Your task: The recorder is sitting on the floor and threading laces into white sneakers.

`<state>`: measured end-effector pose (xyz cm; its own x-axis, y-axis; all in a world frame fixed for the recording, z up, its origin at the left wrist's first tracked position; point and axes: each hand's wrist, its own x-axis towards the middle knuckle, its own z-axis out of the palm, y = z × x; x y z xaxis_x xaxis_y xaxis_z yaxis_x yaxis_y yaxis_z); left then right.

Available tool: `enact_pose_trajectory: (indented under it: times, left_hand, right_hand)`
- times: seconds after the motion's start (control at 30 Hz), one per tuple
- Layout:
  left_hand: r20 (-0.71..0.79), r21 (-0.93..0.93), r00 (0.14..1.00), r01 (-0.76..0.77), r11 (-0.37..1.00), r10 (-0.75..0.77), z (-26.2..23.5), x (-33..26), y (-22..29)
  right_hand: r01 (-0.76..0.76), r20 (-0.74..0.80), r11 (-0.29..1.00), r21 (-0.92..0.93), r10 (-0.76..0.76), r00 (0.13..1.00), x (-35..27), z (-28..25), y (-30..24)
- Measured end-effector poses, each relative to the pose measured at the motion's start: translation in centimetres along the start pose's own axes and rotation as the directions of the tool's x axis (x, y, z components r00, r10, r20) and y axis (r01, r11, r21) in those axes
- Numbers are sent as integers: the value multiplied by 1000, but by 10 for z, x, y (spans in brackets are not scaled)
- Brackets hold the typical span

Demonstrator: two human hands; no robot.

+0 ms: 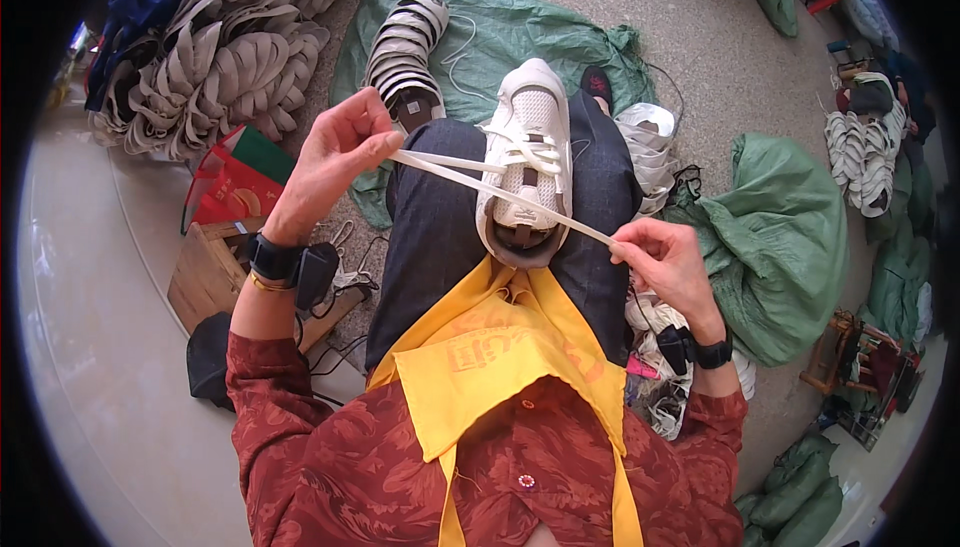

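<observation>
A white sneaker [524, 209] rests between my thighs, its toe pointing away from me and its heel against my yellow apron [490, 367]. White shoelace [490, 187] is threaded through its upper eyelets and drawn out across the shoe. On the left, my left hand [345, 152] pinches the lace between thumb and fingers, with two strands running from it. One strand goes to the shoe, the other crosses over it to my right hand [660, 259], where thumb and forefinger pinch its end. Both strands look taut. Neither hand touches the sneaker.
A row of nested white shoe uppers [405, 52] lies on a green sheet [500, 32] ahead. Large piles of uppers [240, 57] sit at the far left. A wooden stool [205, 267] and a red-green bag [235, 182] stand left, a green sack [770, 247] right.
</observation>
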<state>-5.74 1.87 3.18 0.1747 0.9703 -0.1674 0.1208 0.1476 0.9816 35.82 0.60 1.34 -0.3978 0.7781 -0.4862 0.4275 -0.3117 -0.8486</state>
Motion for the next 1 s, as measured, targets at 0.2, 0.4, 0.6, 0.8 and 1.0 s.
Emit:
enact_pose_trajectory:
  times: [0.2, 0.4, 0.6, 0.8, 1.0]
  left_hand:
    - [-163, 422, 984, 1, 906, 74, -5, 13, -52]
    - [-102, 475, 881, -365, 801, 461, 59, 21, -11]
    - [240, 156, 935, -304, 940, 262, 97, 16, -10]
    - [203, 298, 922, -380, 876, 331, 97, 14, -12]
    - [64, 325, 984, -179, 929, 167, 98, 7, -16]
  right_hand:
    - [65, 22, 997, 44, -66, 998, 25, 28, -31]
    - [105, 61, 990, 94, -111, 992, 49, 45, -51]
    - [143, 67, 973, 181, -157, 985, 58, 54, -57]
    - [282, 15, 959, 20, -282, 959, 56, 57, -48]
    - [584, 118, 632, -509, -621, 775, 49, 58, -40]
